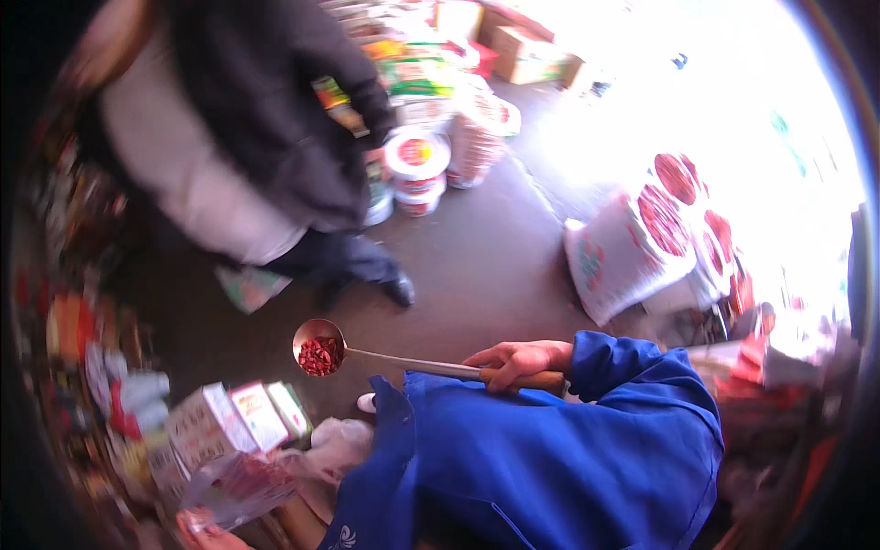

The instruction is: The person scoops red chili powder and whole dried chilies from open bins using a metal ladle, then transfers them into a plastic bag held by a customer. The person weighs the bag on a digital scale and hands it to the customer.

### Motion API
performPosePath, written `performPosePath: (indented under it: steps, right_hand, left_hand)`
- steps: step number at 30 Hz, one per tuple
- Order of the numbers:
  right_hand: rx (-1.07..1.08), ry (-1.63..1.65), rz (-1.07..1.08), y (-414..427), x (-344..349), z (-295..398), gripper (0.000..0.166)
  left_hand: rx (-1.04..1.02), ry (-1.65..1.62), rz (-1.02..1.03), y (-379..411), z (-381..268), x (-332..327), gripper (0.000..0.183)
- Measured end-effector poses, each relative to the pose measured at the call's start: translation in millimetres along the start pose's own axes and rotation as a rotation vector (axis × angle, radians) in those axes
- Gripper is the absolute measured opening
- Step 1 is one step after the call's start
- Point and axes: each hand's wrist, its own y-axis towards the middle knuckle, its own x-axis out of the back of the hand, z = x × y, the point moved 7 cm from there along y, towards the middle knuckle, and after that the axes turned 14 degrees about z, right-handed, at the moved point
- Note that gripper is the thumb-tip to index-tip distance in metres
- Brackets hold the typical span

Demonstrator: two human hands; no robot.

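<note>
My right hand [512,364] grips the wooden handle of a long metal ladle [412,361], which reaches out to the left. The round bowl of the ladle holds chopped red pieces [320,356], possibly dried chili. At the lower left, my left hand [210,531] holds the edge of a clear plastic bag [240,489] with reddish contents. The bag lies apart from the ladle's bowl. Blue clothing covers my body and right arm.
A person [275,130] in dark clothing stands at the upper left. White sacks [612,258] filled with red goods stand at the right. Stacked white tubs [417,168], cartons [526,55] and boxes [206,426] surround the grey floor [474,254].
</note>
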Motion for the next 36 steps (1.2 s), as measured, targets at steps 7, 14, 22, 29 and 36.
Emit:
performPosePath:
  steps: [7, 14, 22, 29, 36]
  right_hand:
    - [0.355, 0.296, -0.341, -160, 0, -90, 0.066]
    - [0.758, 0.518, -0.751, -266, -4, -160, 0.067]
    - [1.025, 0.728, -1.151, -370, 28, -204, 0.07]
    - [1.178, 0.787, -1.511, -497, 89, -241, 0.064]
    - [0.915, 0.562, -1.982, -650, 150, -277, 0.065]
  left_hand:
    - [0.553, -1.932, 0.567, 24, -146, -215, 0.024]
    - [0.171, -2.147, 1.127, 106, -425, -253, 0.025]
    - [0.007, -2.156, 1.541, 129, -691, -264, 0.012]
    - [-0.054, -2.051, 1.916, 113, -880, -257, 0.011]
    - [-0.272, -1.994, 2.026, 121, -1011, -229, 0.01]
